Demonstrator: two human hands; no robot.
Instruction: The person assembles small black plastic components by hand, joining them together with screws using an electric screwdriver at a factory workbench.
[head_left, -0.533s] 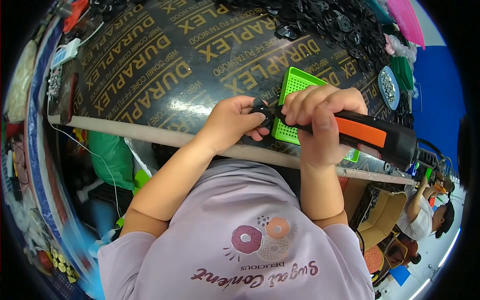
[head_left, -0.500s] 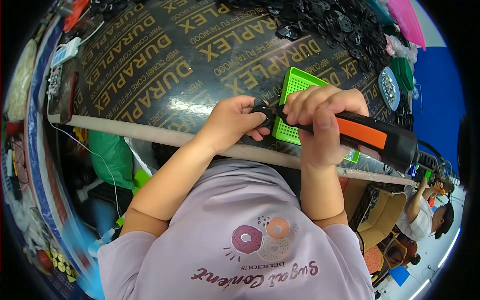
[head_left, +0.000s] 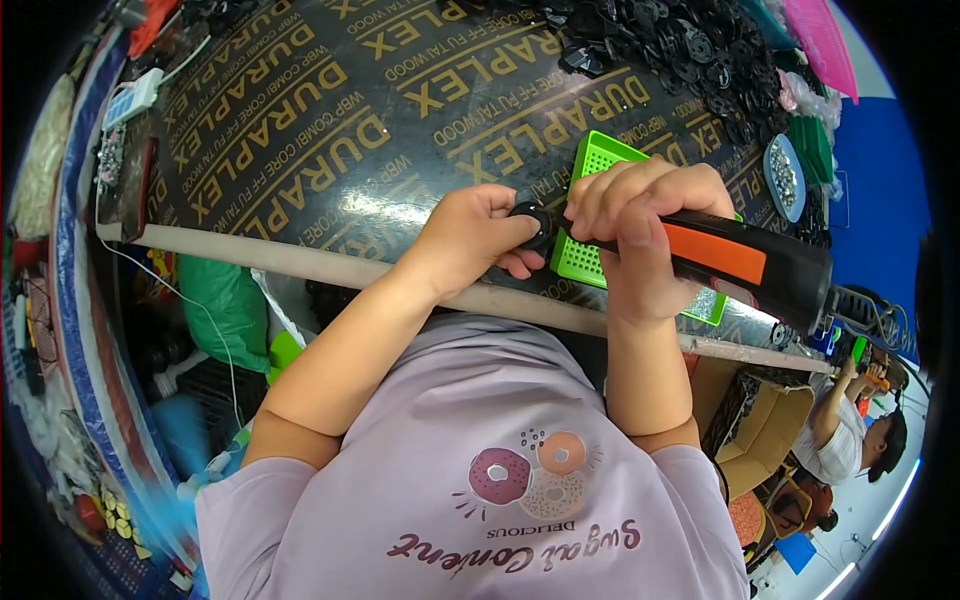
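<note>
Pinched in the fingers of my left hand (head_left: pixel 480 240) is a small round black plastic part (head_left: pixel 533 222), partly covered by the thumb. My right hand (head_left: pixel 650 225) wraps round a black and orange electric screwdriver (head_left: pixel 745 258) lying nearly level, its nose turned toward the black part. Whether the tip touches the part cannot be made out, since fingers cover it. Under my right hand sits a bright green perforated tray (head_left: pixel 592 160), whose near right end holds small shiny pieces (head_left: pixel 703 303).
A big heap of black plastic parts (head_left: pixel 690 60) covers the far right of the dark table (head_left: pixel 330 150). Beside it lies a blue dish (head_left: pixel 784 178) of small metal pieces. A pale rail (head_left: pixel 300 258) edges the table. Another person (head_left: pixel 840 435) works at the right.
The black part has turned slightly in my left fingers, showing more of its round face. The screwdriver's rear end has dipped a little toward me.
</note>
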